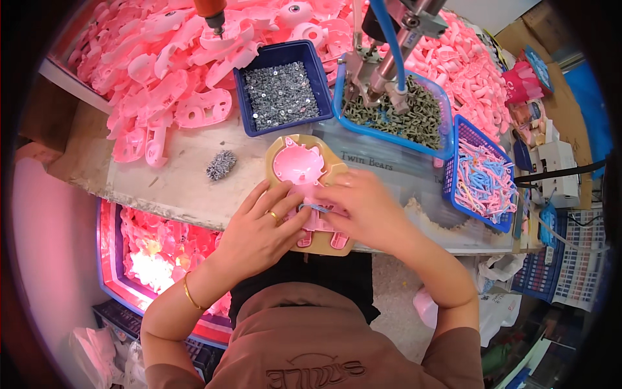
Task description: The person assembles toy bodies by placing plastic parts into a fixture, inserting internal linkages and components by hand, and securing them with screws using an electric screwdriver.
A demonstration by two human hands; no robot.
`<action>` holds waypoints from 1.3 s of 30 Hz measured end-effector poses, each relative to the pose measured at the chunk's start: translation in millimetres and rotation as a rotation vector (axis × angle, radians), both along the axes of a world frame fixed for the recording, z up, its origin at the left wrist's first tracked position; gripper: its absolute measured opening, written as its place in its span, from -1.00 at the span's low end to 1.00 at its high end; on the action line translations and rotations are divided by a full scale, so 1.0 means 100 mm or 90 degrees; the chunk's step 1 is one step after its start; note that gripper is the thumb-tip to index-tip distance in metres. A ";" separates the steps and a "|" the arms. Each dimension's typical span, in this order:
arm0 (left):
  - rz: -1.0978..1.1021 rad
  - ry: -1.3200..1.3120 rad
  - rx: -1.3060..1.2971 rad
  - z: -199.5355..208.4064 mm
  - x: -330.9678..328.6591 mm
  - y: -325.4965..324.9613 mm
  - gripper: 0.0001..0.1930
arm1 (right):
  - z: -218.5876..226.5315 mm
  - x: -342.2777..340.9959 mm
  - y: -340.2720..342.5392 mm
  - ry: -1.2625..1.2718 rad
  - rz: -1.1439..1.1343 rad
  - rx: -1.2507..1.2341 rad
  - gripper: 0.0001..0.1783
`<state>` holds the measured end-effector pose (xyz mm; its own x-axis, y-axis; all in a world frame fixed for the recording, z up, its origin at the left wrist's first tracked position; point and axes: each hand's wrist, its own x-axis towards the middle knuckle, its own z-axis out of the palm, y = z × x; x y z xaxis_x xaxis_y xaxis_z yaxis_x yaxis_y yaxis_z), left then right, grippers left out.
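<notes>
A pink plastic toy shell half, hollow side up, rests in a tan shaped holder at the table's front edge. My left hand lies over the shell's left side, fingers spread and touching it, with a ring on one finger. From the right, my right hand bends its fingers and thumb together over the shell's middle. A small blue plastic piece shows at the fingertips of both hands; the right fingers appear to grip it. My fingers hide part of the shell.
A dark blue bin of screws, a clear-blue tub of dark small parts and a blue basket of pink and blue pieces surround the holder. A screw clump lies left. Overhead hang a metal machine head and an orange driver.
</notes>
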<state>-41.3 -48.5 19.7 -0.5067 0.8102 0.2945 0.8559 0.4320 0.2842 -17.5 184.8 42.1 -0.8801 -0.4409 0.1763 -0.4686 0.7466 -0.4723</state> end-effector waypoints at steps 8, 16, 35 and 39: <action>0.024 -0.030 -0.008 0.04 0.05 0.02 -0.61 | 0.05 0.29 0.15 -0.027 -0.109 0.011 -0.84; 0.026 -0.035 -0.004 0.02 0.09 0.07 -0.60 | -0.05 0.33 0.07 0.071 -0.143 0.012 -0.86; 0.018 0.004 0.057 0.22 -0.13 0.14 -0.65 | 0.79 -0.71 -0.30 0.325 -0.111 -0.280 -0.30; 0.027 -0.015 0.118 0.23 -0.33 0.16 -0.74 | 0.85 -1.36 -0.77 0.444 -0.173 -0.305 -0.23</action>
<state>-73.9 -32.6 43.0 -0.5482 0.7206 0.4245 0.8300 0.4061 0.3823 -153.7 107.6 127.1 -0.5675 0.0258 0.8230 -0.6015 0.6695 -0.4358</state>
